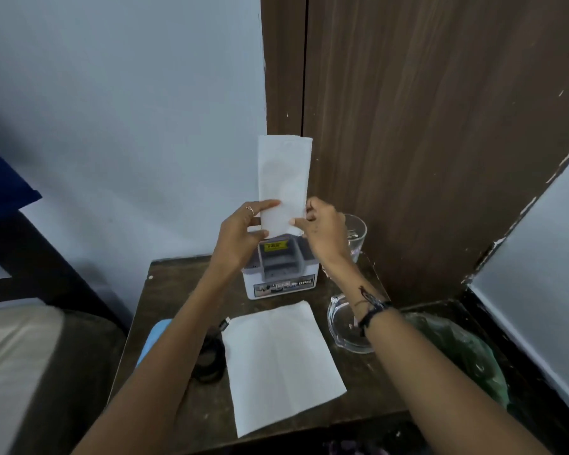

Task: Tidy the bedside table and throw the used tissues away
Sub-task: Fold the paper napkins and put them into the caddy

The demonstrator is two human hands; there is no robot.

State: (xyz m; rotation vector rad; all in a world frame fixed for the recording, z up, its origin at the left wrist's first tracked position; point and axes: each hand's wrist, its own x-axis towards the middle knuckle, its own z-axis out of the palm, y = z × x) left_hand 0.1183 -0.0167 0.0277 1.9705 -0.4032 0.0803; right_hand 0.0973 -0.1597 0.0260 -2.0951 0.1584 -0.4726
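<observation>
White tissue paper is seen twice: 1 unfolded tissue [283, 366] lies flat on the near part of the dark bedside table [165, 290], and 1 folded tissue [283, 182] is held upright farther back. Its lower end is pinched by the left hand [243, 228] and by the right hand [322, 228]. Beside the flat sheet are found 1 black cable [209, 359] and 1 glass dish [345, 326]; behind stand 1 small organiser box [280, 274] and 1 glass jug [355, 231]. Tidying appears barely begun: both tissues are judged still to be binned in the green-lined bin [467, 353].

Dim soft daylight, wide-angle edge distortion
</observation>
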